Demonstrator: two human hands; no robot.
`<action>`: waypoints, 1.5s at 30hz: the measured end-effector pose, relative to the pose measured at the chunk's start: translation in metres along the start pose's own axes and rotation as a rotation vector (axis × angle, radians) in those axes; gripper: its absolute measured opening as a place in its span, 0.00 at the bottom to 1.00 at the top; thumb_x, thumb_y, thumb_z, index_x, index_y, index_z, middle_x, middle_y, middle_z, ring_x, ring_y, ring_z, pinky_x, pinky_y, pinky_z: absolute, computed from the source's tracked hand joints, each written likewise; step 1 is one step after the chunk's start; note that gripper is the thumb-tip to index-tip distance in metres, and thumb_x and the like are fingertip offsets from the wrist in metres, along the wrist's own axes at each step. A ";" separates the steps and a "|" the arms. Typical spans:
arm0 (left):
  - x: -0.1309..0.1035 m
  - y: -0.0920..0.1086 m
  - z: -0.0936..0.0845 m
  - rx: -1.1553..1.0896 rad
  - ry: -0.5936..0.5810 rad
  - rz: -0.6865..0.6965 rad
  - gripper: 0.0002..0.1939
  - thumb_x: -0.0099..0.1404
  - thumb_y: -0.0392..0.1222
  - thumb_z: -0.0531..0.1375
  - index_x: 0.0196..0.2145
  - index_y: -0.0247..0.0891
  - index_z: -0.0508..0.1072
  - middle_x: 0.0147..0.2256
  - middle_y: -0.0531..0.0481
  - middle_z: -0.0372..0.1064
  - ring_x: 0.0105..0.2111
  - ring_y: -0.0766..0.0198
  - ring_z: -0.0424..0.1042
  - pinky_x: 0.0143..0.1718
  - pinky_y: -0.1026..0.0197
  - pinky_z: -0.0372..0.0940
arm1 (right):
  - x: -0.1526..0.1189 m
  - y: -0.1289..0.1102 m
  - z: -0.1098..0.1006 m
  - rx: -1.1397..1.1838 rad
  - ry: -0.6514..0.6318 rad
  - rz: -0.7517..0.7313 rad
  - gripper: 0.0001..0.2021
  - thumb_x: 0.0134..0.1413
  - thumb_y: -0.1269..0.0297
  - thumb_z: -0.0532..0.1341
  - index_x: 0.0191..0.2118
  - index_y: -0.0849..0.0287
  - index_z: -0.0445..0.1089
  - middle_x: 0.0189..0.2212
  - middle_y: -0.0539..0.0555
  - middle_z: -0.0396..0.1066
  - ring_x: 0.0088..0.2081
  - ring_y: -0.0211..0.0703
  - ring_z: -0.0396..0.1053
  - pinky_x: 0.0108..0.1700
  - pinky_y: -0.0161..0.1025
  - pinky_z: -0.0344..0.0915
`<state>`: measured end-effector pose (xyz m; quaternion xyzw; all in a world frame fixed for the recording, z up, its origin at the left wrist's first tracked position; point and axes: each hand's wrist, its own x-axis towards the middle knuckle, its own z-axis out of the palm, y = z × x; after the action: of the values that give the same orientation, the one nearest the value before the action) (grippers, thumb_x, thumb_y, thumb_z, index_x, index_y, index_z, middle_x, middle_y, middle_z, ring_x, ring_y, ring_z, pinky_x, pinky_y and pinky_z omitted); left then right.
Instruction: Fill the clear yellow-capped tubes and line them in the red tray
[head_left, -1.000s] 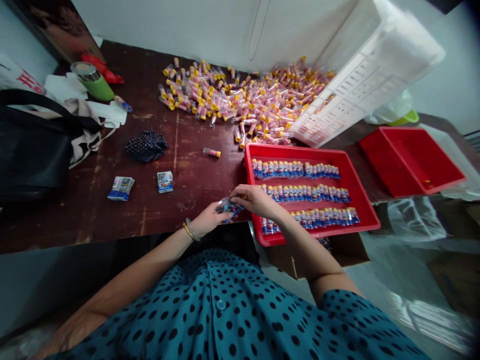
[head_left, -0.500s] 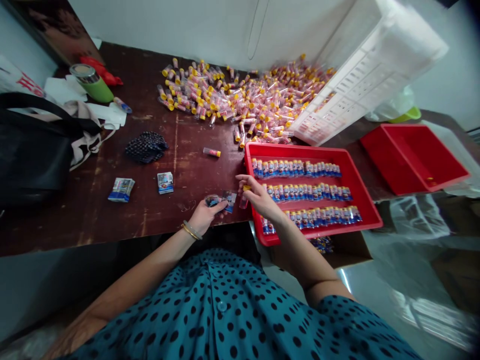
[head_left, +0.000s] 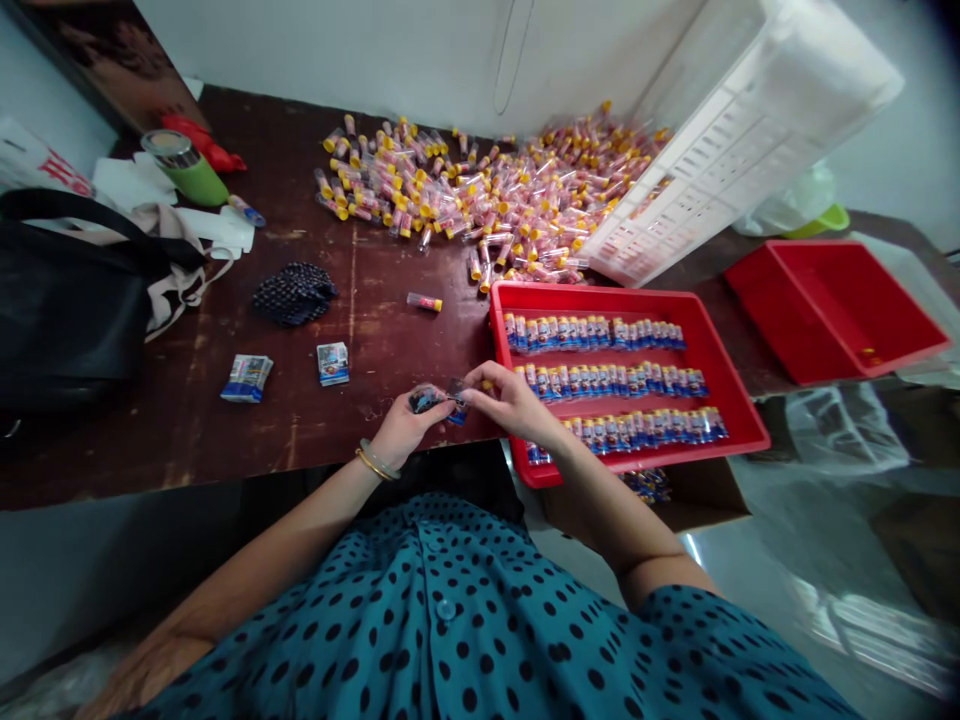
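Note:
My left hand (head_left: 409, 425), with bracelets at the wrist, is closed on small blue printed wrappers (head_left: 426, 400) near the table's front edge. My right hand (head_left: 504, 398) meets it from the right, its fingers pinched at a dark blue wrapper (head_left: 457, 400); a yellow cap shows between its fingers, the tube mostly hidden. Just right of that hand is a red tray (head_left: 731, 385) with three rows of wrapped yellow-capped tubes (head_left: 600, 380). One loose tube (head_left: 424, 302) lies on the table behind my hands. To the left are two stacks of wrappers (head_left: 247, 378) (head_left: 333, 364).
A heap of yellow-capped tubes (head_left: 480, 190) lies at the back beside a leaning white basket (head_left: 697, 160). Left are a black bag (head_left: 67, 300), a green flask (head_left: 191, 170) and a dark dotted cloth (head_left: 294, 294). A second red bin (head_left: 832, 310) stands far right.
My right hand has moved left with the tube, from beside the tray to the wrapper at my left hand. The tube is now mostly hidden by the fingers. The view has shifted slightly.

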<state>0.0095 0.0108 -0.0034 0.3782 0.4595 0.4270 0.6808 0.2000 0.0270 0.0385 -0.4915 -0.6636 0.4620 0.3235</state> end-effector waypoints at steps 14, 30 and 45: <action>0.004 -0.004 -0.001 0.077 -0.026 -0.007 0.13 0.49 0.49 0.72 0.24 0.36 0.79 0.23 0.53 0.71 0.24 0.67 0.64 0.28 0.64 0.59 | 0.001 0.006 0.012 -0.110 -0.040 -0.103 0.11 0.62 0.62 0.59 0.29 0.59 0.68 0.30 0.51 0.66 0.33 0.38 0.65 0.38 0.35 0.62; 0.007 0.002 0.000 0.019 0.012 0.004 0.14 0.44 0.45 0.74 0.19 0.36 0.75 0.20 0.55 0.68 0.24 0.67 0.64 0.31 0.61 0.61 | 0.012 0.009 -0.028 0.358 0.293 0.066 0.17 0.57 0.52 0.63 0.47 0.55 0.74 0.43 0.54 0.74 0.41 0.43 0.72 0.45 0.41 0.69; 0.001 0.014 -0.013 0.016 -0.178 -0.055 0.11 0.49 0.44 0.73 0.23 0.34 0.78 0.25 0.52 0.71 0.28 0.65 0.66 0.36 0.61 0.60 | 0.008 0.001 -0.035 0.316 0.223 0.020 0.11 0.52 0.56 0.68 0.35 0.58 0.74 0.29 0.49 0.70 0.29 0.36 0.67 0.35 0.35 0.65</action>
<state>-0.0061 0.0179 0.0050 0.4074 0.4108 0.3692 0.7273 0.2285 0.0451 0.0498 -0.4892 -0.5380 0.5061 0.4638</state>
